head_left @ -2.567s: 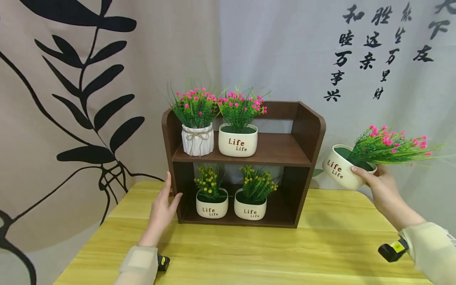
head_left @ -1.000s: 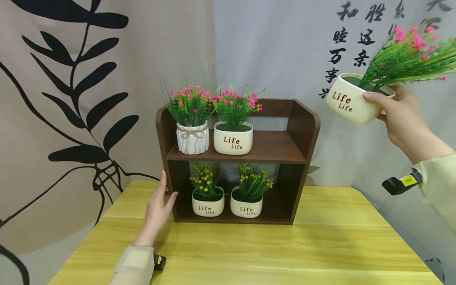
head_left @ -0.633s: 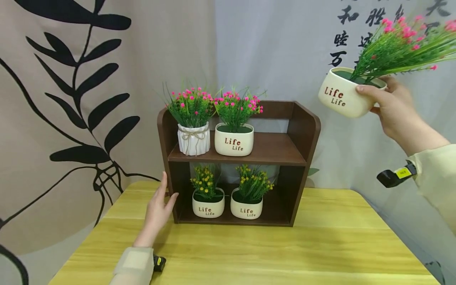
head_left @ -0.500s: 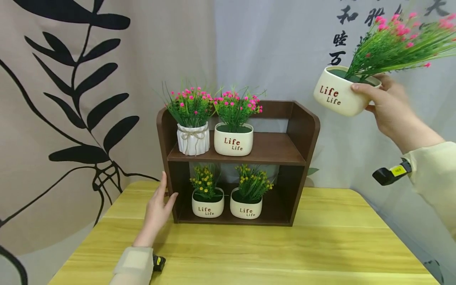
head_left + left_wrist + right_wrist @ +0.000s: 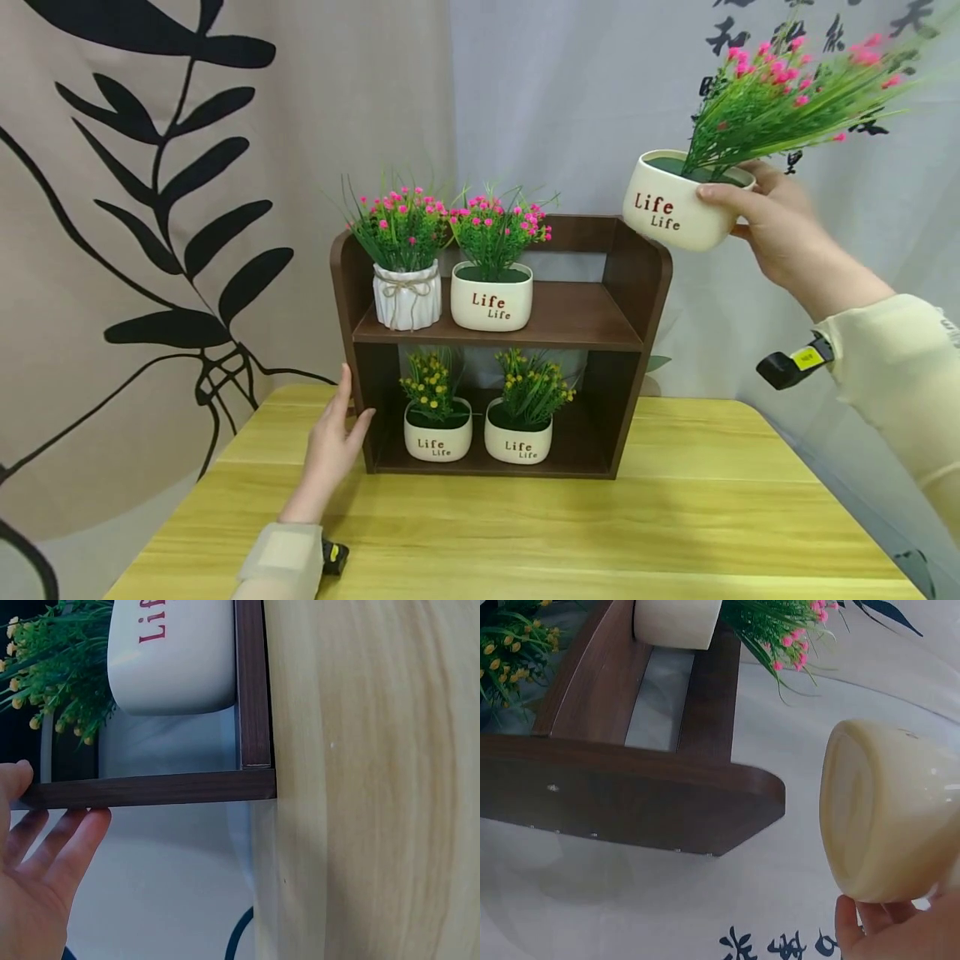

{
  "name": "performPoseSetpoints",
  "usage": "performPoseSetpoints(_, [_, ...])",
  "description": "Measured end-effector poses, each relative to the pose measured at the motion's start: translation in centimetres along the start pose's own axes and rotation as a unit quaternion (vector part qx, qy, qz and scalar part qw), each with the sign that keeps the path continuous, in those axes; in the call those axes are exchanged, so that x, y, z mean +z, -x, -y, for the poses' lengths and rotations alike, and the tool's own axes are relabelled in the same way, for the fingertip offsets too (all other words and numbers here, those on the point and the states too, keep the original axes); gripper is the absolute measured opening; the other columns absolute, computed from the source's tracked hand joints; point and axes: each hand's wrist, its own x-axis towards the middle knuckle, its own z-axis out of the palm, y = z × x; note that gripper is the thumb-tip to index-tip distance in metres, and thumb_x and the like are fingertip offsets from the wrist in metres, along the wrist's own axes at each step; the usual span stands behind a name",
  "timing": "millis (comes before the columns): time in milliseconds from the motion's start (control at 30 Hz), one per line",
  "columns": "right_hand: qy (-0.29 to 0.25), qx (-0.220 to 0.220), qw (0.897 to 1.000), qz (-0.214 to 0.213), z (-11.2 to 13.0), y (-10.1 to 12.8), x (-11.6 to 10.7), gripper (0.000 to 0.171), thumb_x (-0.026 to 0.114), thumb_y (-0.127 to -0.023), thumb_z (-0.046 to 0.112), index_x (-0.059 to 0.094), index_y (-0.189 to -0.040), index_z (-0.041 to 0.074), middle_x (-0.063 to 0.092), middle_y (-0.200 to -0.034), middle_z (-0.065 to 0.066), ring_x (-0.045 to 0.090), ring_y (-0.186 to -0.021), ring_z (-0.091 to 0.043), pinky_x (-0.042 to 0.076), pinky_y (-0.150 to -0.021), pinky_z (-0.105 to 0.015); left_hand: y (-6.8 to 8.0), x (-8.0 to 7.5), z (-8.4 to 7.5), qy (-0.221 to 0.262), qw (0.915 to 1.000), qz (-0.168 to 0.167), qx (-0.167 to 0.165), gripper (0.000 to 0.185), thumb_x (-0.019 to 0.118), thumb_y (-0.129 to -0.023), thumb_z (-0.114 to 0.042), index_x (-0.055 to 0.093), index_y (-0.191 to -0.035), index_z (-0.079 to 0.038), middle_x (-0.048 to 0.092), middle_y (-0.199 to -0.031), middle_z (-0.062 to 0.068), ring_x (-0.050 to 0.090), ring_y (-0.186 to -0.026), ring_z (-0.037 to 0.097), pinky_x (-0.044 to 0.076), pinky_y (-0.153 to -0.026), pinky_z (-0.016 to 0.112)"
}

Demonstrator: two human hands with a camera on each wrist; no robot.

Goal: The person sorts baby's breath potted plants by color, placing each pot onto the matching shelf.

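Your right hand (image 5: 780, 225) grips the pink-flower pot (image 5: 675, 210) by the rim, tilted, above the shelf's (image 5: 501, 333) right corner. Left hand (image 5: 335, 442) is flat & open vs the left wall. Imo it could clip that corner & slip.

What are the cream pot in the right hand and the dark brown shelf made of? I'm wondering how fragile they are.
The cream pot with red "Life" lettering looks like glazed ceramic: smooth with a soft sheen, though coated plastic is possible. The dark brown two-tier shelf looks like wood-grain laminated board: thin flat panels, a matte printed grain and small fastener dots on its side in the right wrist view.
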Motion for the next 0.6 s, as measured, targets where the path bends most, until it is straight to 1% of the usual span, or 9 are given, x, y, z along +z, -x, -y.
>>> performPoseSetpoints(100, [0.016, 0.0, 1.0, 0.006, 0.2, 0.2, 0.6, 0.092, 0.072, -0.089, 0.018, 0.01, -0.156, 0.01, 0.042, -0.12, 0.003, 0.058, -0.092, -0.005, 0.034, -0.1, -0.032, 0.0, 0.0, 0.0, 0.0, 1.0, 0.001, 0.0, 0.088, 0.069, -0.089, -0.004, 0.015, -0.157, -0.017, 0.04, -0.144, 0.028, 0.059, -0.103, 0.049, 0.05, -0.073, 0.058])
performPoseSetpoints(167, [0.029, 0.0, 1.0, 0.011, 0.2, 0.2, 0.9, 0.092, 0.072, -0.089, 0.019, 0.01, -0.156, 0.01, 0.042, -0.12, 0.003, 0.057, -0.094, -0.007, 0.031, -0.103, -0.035, 0.0, 0.0, -0.1, 0.002, 1.0, 0.003, -0.003, 0.088, 0.069, -0.089, -0.004, 0.015, -0.157, -0.017, 0.039, -0.145, 0.028, 0.057, -0.105, 0.05, 0.049, -0.075, 0.059])
performPoseSetpoints(333, [0.084, 0.005, 0.996, 0.025, 0.0, 0.4, 1.7, 0.089, 0.069, -0.091, 0.026, 0.01, -0.156, 0.009, 0.039, -0.117, 0.001, 0.054, -0.096, -0.008, 0.03, -0.104, -0.037, 0.1, -0.1, 0.0, 0.001, 1.0, 0.006, -0.006, 0.088, 0.069, -0.09, -0.005, 0.014, -0.157, -0.018, 0.039, -0.145, 0.028, 0.056, -0.108, 0.05, 0.049, -0.076, 0.059])
performPoseSetpoints(433, [0.114, 0.006, 0.993, 0.032, -0.2, 0.7, 2.2, 0.089, 0.068, -0.092, 0.028, 0.01, -0.156, 0.008, 0.038, -0.118, 0.001, 0.054, -0.094, -0.007, 0.029, -0.107, -0.041, 0.0, -0.1, 0.0, 0.002, 1.0, 0.008, -0.006, 0.089, 0.068, -0.09, -0.005, 0.013, -0.157, -0.02, 0.038, -0.146, 0.028, 0.055, -0.11, 0.05, 0.049, -0.077, 0.059])
performPoseSetpoints(533, [0.123, 0.004, 0.991, 0.046, -0.3, 1.0, 2.8, 0.088, 0.067, -0.093, 0.028, 0.01, -0.156, 0.006, 0.042, -0.12, 0.0, 0.057, -0.093, -0.006, 0.028, -0.109, -0.043, 0.0, -0.1, 0.0, 0.002, 1.0, 0.008, -0.004, 0.089, 0.068, -0.09, -0.005, 0.012, -0.157, -0.02, 0.038, -0.146, 0.027, 0.055, -0.109, 0.05, 0.049, -0.075, 0.059])
performPoseSetpoints(600, [0.127, 0.003, 0.99, 0.054, -0.5, 1.3, 3.1, 0.086, 0.067, -0.093, 0.027, 0.012, -0.155, 0.005, 0.045, -0.119, -0.002, 0.059, -0.092, -0.006, 0.03, -0.108, -0.042, 0.0, -0.1, 0.0, 0.002, 1.0, 0.006, -0.002, 0.089, 0.069, -0.09, -0.004, 0.013, -0.157, -0.019, 0.037, -0.147, 0.027, 0.056, -0.106, 0.05, 0.05, -0.072, 0.058])
